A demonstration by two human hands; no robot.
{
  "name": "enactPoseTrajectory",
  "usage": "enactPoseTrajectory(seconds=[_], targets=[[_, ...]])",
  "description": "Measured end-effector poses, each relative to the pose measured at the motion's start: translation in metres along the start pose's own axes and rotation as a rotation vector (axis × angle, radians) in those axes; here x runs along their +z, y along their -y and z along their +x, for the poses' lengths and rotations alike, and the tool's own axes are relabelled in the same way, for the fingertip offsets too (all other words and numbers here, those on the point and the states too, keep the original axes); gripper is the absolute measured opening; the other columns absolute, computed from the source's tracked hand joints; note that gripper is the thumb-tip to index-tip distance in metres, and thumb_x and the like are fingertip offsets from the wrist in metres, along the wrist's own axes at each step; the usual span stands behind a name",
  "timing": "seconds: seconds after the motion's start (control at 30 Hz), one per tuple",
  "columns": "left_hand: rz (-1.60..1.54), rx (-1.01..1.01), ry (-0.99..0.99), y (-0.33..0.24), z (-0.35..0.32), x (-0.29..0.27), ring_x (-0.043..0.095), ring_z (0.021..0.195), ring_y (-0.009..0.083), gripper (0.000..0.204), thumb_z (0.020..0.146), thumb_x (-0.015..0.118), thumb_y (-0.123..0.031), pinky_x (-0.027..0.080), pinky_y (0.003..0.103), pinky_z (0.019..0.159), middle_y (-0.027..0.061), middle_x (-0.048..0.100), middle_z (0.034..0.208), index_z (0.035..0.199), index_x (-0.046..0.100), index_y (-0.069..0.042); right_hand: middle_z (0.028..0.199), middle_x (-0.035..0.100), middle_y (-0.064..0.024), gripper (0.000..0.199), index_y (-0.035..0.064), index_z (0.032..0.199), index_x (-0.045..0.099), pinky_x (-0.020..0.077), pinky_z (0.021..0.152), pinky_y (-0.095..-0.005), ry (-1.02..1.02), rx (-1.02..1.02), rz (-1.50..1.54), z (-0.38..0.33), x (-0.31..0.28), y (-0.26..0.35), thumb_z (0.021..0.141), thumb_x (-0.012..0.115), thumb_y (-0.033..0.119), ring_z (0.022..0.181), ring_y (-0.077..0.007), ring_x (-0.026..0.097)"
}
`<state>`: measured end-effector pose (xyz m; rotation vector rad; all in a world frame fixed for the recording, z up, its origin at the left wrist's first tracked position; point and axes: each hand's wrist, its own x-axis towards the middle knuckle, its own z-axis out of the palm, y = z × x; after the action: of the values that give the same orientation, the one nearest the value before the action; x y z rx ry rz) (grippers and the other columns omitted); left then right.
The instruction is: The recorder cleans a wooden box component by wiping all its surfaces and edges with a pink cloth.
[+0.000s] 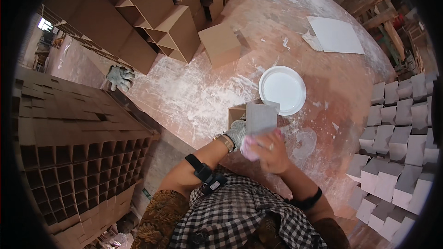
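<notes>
**Inspector:** Start with the biggest items around the work.

**Assistant:** A round table (pixel 203 87), reddish and smeared with white powder, fills the middle. At left a tall stack of brown cardboard divider grids (pixel 78 152) rises beside it; above, a heap of open brown boxes (pixel 152 14) spreads over the table's far-left edge. At right, rows of white-coated boxes (pixel 392 157) stand packed together.

**Inspector:** Smaller things on the table?

**Assistant:** A flat white sheet (pixel 337 34) lies at the far right. A single closed brown box (pixel 221 44) sits near the heap. A round white basin (pixel 282 90) holding white liquid stands just beyond the hands. A lone grey glove (pixel 120 77) lies at the left rim.

**Inspector:** The piece in hand?

**Assistant:** A small box (pixel 258 116), brown on one side and grey-white on its facing panel, held upright over the near table edge, just in front of the basin.

**Inspector:** Hands?

**Assistant:** The left hand (pixel 236 133), gloved in grey, is closed around the box's lower left side. The right hand (pixel 270 152), bare, fingers curled tight on a pink pad (pixel 248 147), presses it to the box's lower panel.

**Inspector:** Obstructions?

**Assistant:** The right hand covers the box's bottom edge; the box hides part of the basin's near rim
</notes>
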<state>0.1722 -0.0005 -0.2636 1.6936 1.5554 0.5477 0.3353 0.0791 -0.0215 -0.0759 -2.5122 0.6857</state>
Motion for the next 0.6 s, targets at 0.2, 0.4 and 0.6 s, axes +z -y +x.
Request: enactPoseTrajectory(seconds=[0.2,0.4,0.6], targets=[[0.163,-0.112,-0.108,-0.086,0.007,-0.065,0.047,0.119,0.0321,0.058,0.087,0.053,-0.037,0.04,0.037,0.098,0.019,0.044,0.133,0.135,0.039,-0.007,0.105,0.065,-0.0073,0.025,0.0085,0.101,0.063,0.044,0.084,-0.0389,-0.097,0.112,0.412,-0.032,-0.013,-0.03,0.077,0.054,0.007,0.097,-0.0263,0.061],[0.133,-0.235,0.11,-0.117,0.011,-0.095,0.046,0.12,0.0274,0.063,0.085,0.057,-0.041,0.04,0.036,0.098,0.0128,0.045,0.135,0.136,0.038,-0.01,0.107,0.063,-0.0142,0.042,0.0045,0.109,0.061,0.0399,0.09,-0.0393,-0.183,0.208,0.155,0.025,-0.019,-0.103,0.069,0.051,-0.005,0.102,-0.0324,0.055],[0.118,-0.221,0.245,-0.103,0.005,-0.096,0.049,0.117,0.0297,0.053,0.086,0.055,-0.035,0.04,0.036,0.097,0.0153,0.048,0.131,0.132,0.044,-0.012,0.103,0.062,-0.0126,0.039,0.0083,0.1,0.064,0.041,0.078,-0.0385,-0.207,0.261,0.046,-0.015,0.001,-0.059,0.067,0.049,-0.005,0.095,-0.0295,0.057]])
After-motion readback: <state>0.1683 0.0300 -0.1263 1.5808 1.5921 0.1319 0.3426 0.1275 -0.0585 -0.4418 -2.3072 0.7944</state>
